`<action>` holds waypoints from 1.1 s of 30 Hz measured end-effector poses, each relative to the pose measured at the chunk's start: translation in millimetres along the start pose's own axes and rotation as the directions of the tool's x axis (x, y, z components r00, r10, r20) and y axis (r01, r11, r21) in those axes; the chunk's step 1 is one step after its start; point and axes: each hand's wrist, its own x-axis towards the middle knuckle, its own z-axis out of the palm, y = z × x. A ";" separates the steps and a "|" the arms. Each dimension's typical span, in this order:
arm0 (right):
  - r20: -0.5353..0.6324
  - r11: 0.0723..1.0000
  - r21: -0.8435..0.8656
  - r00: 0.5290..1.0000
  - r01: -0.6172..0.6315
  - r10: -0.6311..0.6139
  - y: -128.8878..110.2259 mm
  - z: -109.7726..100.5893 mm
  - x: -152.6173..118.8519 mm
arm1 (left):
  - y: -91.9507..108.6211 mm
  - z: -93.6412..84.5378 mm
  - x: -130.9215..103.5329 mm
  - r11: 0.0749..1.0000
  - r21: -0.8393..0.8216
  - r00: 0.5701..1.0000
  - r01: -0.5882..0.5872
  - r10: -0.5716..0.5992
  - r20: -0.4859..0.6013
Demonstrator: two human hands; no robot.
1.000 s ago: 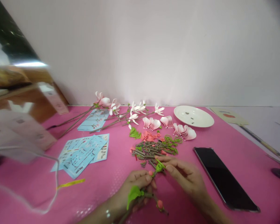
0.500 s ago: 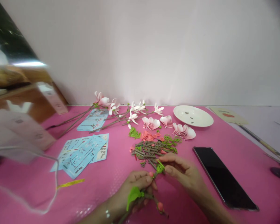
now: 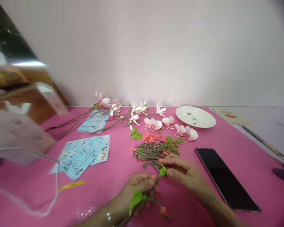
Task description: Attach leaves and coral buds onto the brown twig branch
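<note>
My left hand [image 3: 132, 192] is closed around a brown toy flower branch [image 3: 151, 199], which slants up from the bottom edge. A bright green leaf [image 3: 136, 197] and pink buds [image 3: 163, 210] are fixed along it. At the branch's upper tip sits a green calyx-like piece [image 3: 162, 171]. My right hand [image 3: 189, 175] pinches at this piece with thumb and index finger. Just beyond my hands lies a heap of loose brown stem pieces [image 3: 149, 151], with green leaves [image 3: 135, 134], coral-pink parts [image 3: 149, 137] and green rings [image 3: 176, 141] around it.
Pale pink petals [image 3: 186, 131] lie in rows near a white plate [image 3: 196, 117]. Finished-looking magnolia stems [image 3: 115, 108] lie along the wall. Blue instruction sheets [image 3: 85, 154], a white cable [image 3: 57, 176] and pink boxes [image 3: 26, 129] are left. A phone [image 3: 227, 179] lies right.
Both hands keep nearly the same pose and grip on the branch. The whole view has shifted very slightly; nothing else visibly differs.
</note>
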 end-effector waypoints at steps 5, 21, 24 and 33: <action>0.018 1.000 -0.021 1.000 -0.018 0.019 -6.1 -1.4 2.3 | 3.3 3.8 -1.1 1.000 -0.001 1.000 0.011 -0.011 -0.014; 0.032 0.998 0.047 0.998 -0.047 0.045 5.5 1.9 2.0 | 8.3 6.6 -2.8 0.999 0.035 0.999 -0.017 0.018 -0.034; 0.016 0.997 0.061 0.999 -0.051 0.050 9.2 3.5 1.2 | 6.0 4.6 -1.4 0.999 0.043 0.999 -0.006 0.008 -0.036; 0.014 0.987 0.120 0.994 -0.105 0.104 11.0 6.7 1.5 | 6.2 6.7 -1.1 0.999 0.038 0.998 -0.023 0.024 -0.052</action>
